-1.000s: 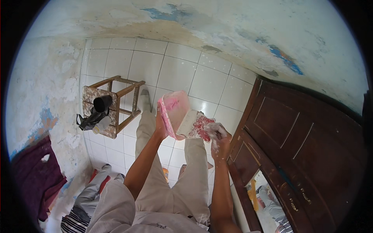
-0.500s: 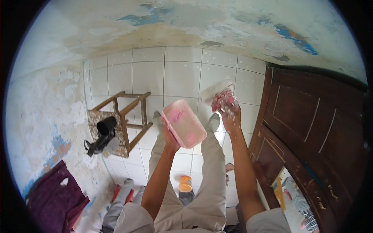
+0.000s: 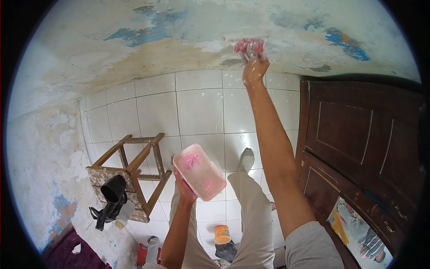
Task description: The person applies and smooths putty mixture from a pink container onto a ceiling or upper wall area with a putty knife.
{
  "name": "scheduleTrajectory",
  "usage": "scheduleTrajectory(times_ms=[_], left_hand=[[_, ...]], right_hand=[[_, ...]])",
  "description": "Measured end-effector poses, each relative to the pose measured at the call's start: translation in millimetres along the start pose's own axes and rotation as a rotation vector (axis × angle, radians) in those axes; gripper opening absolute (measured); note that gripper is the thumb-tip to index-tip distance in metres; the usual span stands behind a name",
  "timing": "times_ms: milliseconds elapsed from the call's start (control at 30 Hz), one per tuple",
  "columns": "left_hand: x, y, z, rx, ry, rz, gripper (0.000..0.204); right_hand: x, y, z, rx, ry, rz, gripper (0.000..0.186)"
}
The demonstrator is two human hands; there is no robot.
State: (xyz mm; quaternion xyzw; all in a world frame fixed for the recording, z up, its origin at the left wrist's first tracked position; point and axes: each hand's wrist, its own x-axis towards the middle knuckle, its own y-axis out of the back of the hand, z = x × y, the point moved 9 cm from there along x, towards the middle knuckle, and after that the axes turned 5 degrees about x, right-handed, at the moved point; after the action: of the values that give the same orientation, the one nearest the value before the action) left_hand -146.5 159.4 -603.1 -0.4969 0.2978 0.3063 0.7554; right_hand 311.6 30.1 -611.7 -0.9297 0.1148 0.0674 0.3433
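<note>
My left hand (image 3: 184, 190) holds a shallow rectangular tray (image 3: 199, 171) smeared with pink paint, at waist height over the white tiled floor. My right arm stretches far up and forward. My right hand (image 3: 255, 70) grips the handle of a pink-stained brush or pad (image 3: 249, 45), pressed against the peeling wall with blue and beige patches. My legs in beige trousers stand below the tray.
A wooden stool (image 3: 130, 174) lies on its side at the left with a black object (image 3: 110, 200) against it. A dark brown wooden door (image 3: 358, 148) fills the right. An orange can (image 3: 222, 234) and a bottle (image 3: 152, 247) stand on the tiles near my feet.
My right hand has risen from beside the tray up to the wall, carrying the pink tool. The tray has dropped lower and the view has tilted upward.
</note>
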Motion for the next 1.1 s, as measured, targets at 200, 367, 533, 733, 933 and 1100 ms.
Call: scheduleTrajectory(times_ms=[200, 367, 533, 733, 933, 1100], left_hand=[[-16, 5, 12, 0.058, 0.037, 0.033, 0.07], [-17, 10, 23, 0.072, 0.019, 0.056, 0.072], [-17, 13, 19, 0.081, 0.026, 0.07, 0.073], [-16, 23, 16, 0.099, 0.03, 0.129, 0.076], [-14, 24, 15, 0.075, 0.046, 0.104, 0.076], [-15, 20, 21, 0.013, 0.023, 0.065, 0.076]], right_hand=[[-66, 64, 30, -0.096, -0.27, 0.123, 0.017], [-54, -5, -24, -0.096, -0.053, -0.156, 0.02], [-4, 14, -23, -0.044, 0.044, 0.093, 0.027], [-71, 63, -17, -0.11, -0.167, 0.194, 0.028], [-31, -32, -63, -0.342, 0.09, -0.053, 0.032], [-26, -14, -88, -0.117, 0.262, 0.068, 0.029]])
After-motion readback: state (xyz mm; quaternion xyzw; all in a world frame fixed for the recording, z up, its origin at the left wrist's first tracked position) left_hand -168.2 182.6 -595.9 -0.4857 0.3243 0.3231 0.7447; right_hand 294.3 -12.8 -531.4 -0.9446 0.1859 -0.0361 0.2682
